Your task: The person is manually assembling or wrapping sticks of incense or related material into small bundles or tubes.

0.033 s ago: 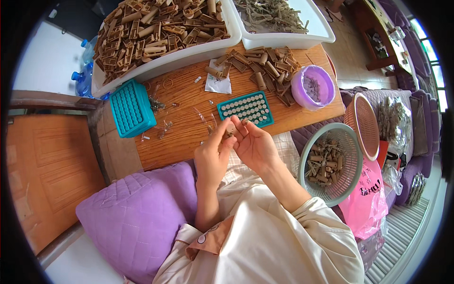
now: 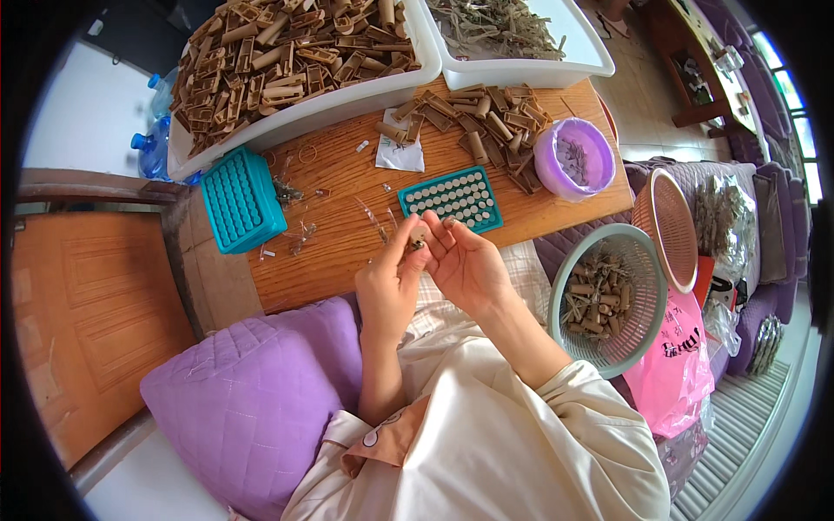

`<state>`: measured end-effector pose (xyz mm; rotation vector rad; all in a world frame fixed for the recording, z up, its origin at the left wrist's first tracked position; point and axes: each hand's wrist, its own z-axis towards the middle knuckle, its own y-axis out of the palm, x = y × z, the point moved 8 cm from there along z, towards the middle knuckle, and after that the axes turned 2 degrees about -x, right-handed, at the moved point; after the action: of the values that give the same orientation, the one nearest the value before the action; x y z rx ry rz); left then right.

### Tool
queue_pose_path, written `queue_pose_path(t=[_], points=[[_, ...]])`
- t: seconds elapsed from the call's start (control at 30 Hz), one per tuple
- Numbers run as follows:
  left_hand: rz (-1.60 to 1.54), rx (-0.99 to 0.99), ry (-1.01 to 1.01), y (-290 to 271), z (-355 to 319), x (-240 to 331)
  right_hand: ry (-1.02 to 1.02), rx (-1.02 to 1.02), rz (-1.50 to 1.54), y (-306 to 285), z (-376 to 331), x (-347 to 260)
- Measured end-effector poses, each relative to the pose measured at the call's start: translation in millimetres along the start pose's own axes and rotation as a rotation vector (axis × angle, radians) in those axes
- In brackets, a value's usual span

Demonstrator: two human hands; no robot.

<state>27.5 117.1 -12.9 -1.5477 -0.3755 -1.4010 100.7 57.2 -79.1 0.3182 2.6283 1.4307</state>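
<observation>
In front of my lap, my left hand (image 2: pixel 388 288) has thumb and forefinger closed on a small round piece (image 2: pixel 419 236), pale on top with a darker lower part. My right hand (image 2: pixel 473 276) is turned palm up beside it, fingers curled and thumb drawn in; a tiny dark thing (image 2: pixel 448 223) shows at its fingertips, too small to name. Just beyond both hands lies a teal tray (image 2: pixel 493 224) filled with rows of small pale round pieces. On the table's left side stands a teal block with rows of holes (image 2: pixel 234 201).
Brown slotted casings fill a white bin (image 2: pixel 347 97), and more are heaped (image 2: pixel 486 130) on the wooden table (image 2: pixel 321 260). A second white bin (image 2: pixel 599 61) holds grey strips. A purple-lined tub (image 2: pixel 556 178) stands right, a grey basket (image 2: pixel 565 304) below it. A purple cushion (image 2: pixel 252 399) lies left.
The round piece and my left fingertips have shifted very slightly, and the piece's pale face shows a bit more. Everything else stays put.
</observation>
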Motion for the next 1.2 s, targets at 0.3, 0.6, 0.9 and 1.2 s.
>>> queue_pose_path(t=[0.3,0.6,0.9,1.2], points=[[-0.359,0.033,-0.13,0,0,-21,-0.029,-0.032,-0.063,3,7,6],[-0.389,0.097,-0.307,-5,-2,-41,-0.031,0.042,-0.161,-6,12,15],[-0.078,0.099,-0.354,-7,0,-37,-0.033,0.14,-0.188,-14,20,23],[0.191,0.122,-0.233,-12,2,-33,-0.024,0.199,-0.174,-23,42,32]])
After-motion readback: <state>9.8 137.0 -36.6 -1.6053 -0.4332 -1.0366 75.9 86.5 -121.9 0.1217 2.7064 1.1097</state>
